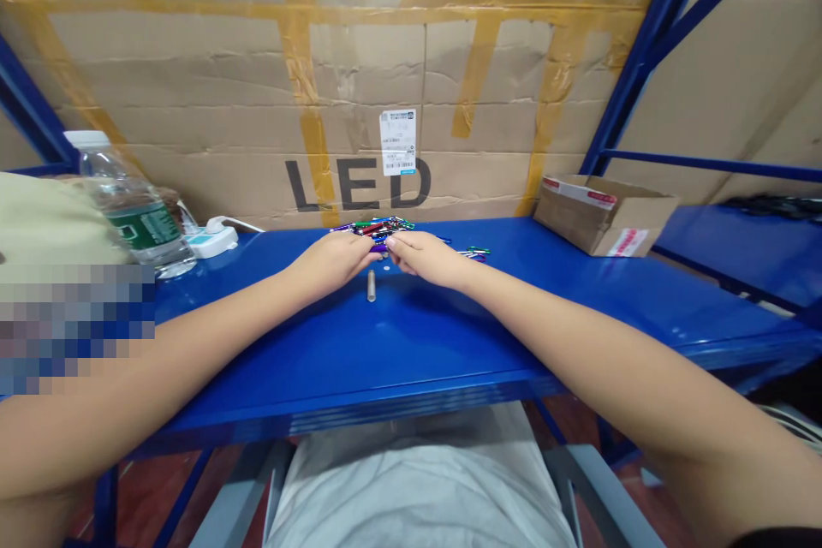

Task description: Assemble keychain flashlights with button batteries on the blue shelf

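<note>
My left hand [332, 260] and my right hand [427, 258] meet over the blue table, fingers closed. Between their fingertips is a small purple metallic tube [379, 248], mostly covered by the fingers; its exact kind does not show. Just behind the hands lies a pile of small shiny metallic pieces [376, 228] in red, green, purple and blue. A few more coloured pieces with clip-like loops [476, 252] rest to the right of my right hand. Nearer to me, a silver-grey cylinder [371, 286] lies on the table, apart from both hands.
A water bottle [138, 214] and a white plug adapter [211, 241] are at the left of the blue table [411, 342]. An open cardboard box [600, 214] sits at the back right. A big taped carton [244, 103] stands behind, with blue frame posts at both sides.
</note>
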Tool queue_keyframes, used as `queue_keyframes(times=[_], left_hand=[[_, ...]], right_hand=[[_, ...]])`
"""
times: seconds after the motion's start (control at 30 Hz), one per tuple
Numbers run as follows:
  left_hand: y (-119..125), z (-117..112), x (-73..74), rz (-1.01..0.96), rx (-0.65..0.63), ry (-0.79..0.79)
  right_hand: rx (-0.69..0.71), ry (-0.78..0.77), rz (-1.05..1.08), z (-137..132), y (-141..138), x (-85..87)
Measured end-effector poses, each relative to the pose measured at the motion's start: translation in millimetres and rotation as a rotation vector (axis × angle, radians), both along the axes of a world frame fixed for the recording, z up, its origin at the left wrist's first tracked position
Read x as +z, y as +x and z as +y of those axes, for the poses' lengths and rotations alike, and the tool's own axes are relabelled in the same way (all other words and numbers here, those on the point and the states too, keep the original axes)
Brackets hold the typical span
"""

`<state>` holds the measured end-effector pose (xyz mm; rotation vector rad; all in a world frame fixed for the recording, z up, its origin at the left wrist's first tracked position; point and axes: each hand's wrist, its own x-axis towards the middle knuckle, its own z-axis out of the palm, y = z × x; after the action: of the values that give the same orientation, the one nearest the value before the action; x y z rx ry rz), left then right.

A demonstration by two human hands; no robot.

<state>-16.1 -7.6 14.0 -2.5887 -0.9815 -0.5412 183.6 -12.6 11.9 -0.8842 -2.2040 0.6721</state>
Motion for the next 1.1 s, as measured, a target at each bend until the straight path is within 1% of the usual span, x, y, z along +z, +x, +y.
queue_keyframes(times=[0.07,0.13,0.2,0.23,0.27,0.33,0.37,0.43,0.5,0.6,0.7,0.77,0.9,0.93,1.0,1.07,1.1], left_hand=[[4.3,0.4,1.7,0.017,0.017,0.018],[8.7,0.0,3.6,0.018,0.069,-0.007],[10.5,-0.7,4.2,0.036,0.120,-0.038],[9.9,-0.7,3.9,0.056,0.130,-0.048],[8.2,-0.4,3.4,0.077,0.131,-0.053],[2.6,0.9,2.0,0.111,0.133,-0.051],[-0.5,1.8,1.5,0.120,0.138,-0.048],[-5.3,3.5,1.1,0.130,0.157,-0.042],[-6.9,4.4,0.8,0.139,0.167,-0.040],[-4.6,3.9,-0.9,0.160,0.136,-0.044],[-0.9,2.3,-4.7,0.165,0.111,-0.053],[0.5,1.5,-7.2,0.122,0.110,-0.092],[1.5,1.6,-9.2,-0.134,0.088,-0.212],[1.6,1.6,-8.8,-0.201,0.073,-0.226],[1.9,1.2,-7.0,-0.300,0.028,-0.258],[2.2,0.4,-4.8,-0.397,-0.032,-0.354],[2.3,0.0,-4.0,-0.457,-0.066,-0.429]], right_hand=[[0.016,-0.094,-0.070,4.0,7.0,8.6],[-0.018,-0.127,-0.212,9.6,24.9,20.9],[-0.209,0.048,-0.401,15.5,52.4,33.2],[-0.297,0.107,-0.484,18.4,67.8,38.1],[-0.342,0.084,-0.588,21.2,82.6,41.5],[-0.346,-0.071,-0.781,26.5,106.2,43.9],[-0.389,-0.142,-0.851,28.9,113.5,43.1],[-0.422,-0.223,-0.933,32.4,118.3,39.1],[-0.432,-0.276,-0.965,33.7,113.6,34.8],[-0.416,-0.278,-0.996,31.7,102.1,32.7],[-0.400,-0.211,-0.978,28.1,96.6,35.6],[-0.413,-0.154,-0.926,26.6,96.5,38.6],[-0.453,-0.073,-0.833,23.0,94.8,42.5],[-0.444,-0.046,-0.779,21.0,91.7,42.5],[-0.382,0.041,-0.585,16.0,80.4,40.4],[-0.270,0.148,-0.319,10.8,63.2,35.1],[-0.184,0.179,-0.237,8.8,53.4,31.5]])
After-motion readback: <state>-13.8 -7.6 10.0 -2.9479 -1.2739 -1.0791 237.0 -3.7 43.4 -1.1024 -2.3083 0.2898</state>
